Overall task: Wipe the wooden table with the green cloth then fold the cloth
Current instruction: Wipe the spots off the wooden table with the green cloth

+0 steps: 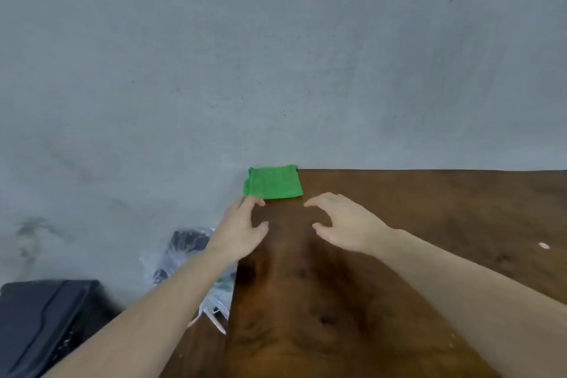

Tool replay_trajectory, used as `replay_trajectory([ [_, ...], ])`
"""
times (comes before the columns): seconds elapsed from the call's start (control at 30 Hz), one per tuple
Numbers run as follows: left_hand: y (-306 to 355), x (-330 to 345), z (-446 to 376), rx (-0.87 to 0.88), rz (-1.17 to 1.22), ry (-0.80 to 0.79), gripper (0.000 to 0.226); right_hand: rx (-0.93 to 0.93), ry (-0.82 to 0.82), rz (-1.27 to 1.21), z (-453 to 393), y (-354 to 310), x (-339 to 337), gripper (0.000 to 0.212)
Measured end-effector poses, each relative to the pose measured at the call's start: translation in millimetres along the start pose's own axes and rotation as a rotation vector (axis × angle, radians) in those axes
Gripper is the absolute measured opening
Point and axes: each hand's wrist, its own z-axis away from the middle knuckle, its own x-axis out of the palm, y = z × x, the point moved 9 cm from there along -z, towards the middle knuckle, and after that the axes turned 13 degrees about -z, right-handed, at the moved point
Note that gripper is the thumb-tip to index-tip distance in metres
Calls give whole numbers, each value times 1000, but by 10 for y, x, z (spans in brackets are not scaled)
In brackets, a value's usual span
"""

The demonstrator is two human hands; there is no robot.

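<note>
A folded green cloth (273,182) is seen at the wooden table (399,224) corner; the left hand (242,230) and right hand (346,224), both spread wide and empty, are held just short of it (probably for grasping).

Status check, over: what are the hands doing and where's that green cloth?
Left hand and right hand open, empty, above the wooden table. Green cloth folded at far left corner, untouched. Nothing between hands and cloth.
</note>
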Motion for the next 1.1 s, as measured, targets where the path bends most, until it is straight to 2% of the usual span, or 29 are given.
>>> replay_trajectory([
  [0.23, -341, 263, -607, 8, -69, 5, 56, -18, -17, 30, -987, 41, 283, 49],
  [0.47, -413, 374, -967, 37, -147, 49, 44, 58, -71, 57, -1394, 299, 472, 54],
  [0.6, -411, 304, -1027, 32, -198, 85, 31, 48, 37, 100, -1397, 355, 396, 39],
  [0.73, -302, 83, -934, -7, -243, 167, 29, 21, 205, -102, -1284, 298, 177, 32],
  [0.83, -160, -75, -793, 4, -52, 175, 19, 21, 275, -364, -1109, 239, 10, 30],
  [0.93, 26, -245, -602, -17, 262, 165, 7, 76, 393, -674, -889, 254, -174, 26],
  [1.0, 152, -320, -465, -57, 432, 167, 8, 135, 458, -890, -718, 293, -240, 21],
  [1.1, 362, -281, -247, -138, 675, 107, 10, 185, 503, -988, -413, 297, -296, 17],
])
